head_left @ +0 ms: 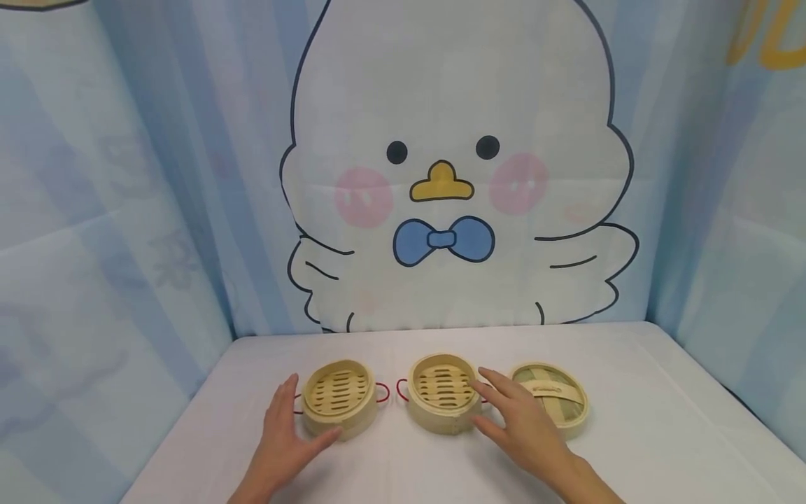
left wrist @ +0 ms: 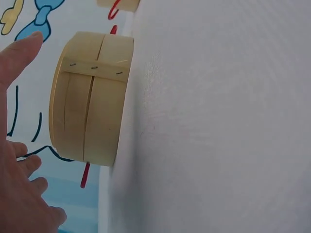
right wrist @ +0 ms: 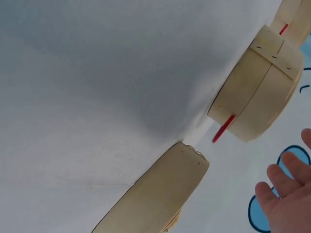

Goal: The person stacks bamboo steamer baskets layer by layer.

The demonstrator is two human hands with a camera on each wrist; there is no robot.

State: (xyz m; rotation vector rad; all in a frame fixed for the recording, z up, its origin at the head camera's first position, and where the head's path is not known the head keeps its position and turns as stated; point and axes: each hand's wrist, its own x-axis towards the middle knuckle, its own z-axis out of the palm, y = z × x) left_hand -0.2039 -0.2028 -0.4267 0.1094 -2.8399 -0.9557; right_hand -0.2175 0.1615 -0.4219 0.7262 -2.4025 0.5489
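Note:
Three round bamboo steamer pieces are lined up on the table. My left hand (head_left: 281,437) reaches with spread fingers beside the left steamer basket (head_left: 355,423), its thumb near the front wall. That basket (left wrist: 95,102) has red loop handles and a slatted floor. Fingers of my right hand (head_left: 525,423) overlap the right edge of the middle steamer basket (head_left: 431,418) in the head view; this hand holds nothing. In the right wrist view, a gap shows between the hand (right wrist: 291,196) and the middle basket (right wrist: 257,87). A woven steamer lid (head_left: 569,395) with a strap handle lies right of it.
A white cloth (head_left: 390,469) covers the table. Behind stands a fabric backdrop (head_left: 441,294) with a cartoon bird, and pale blue curtains (head_left: 730,266) hang along both sides. The table's back edge lies close beyond the baskets.

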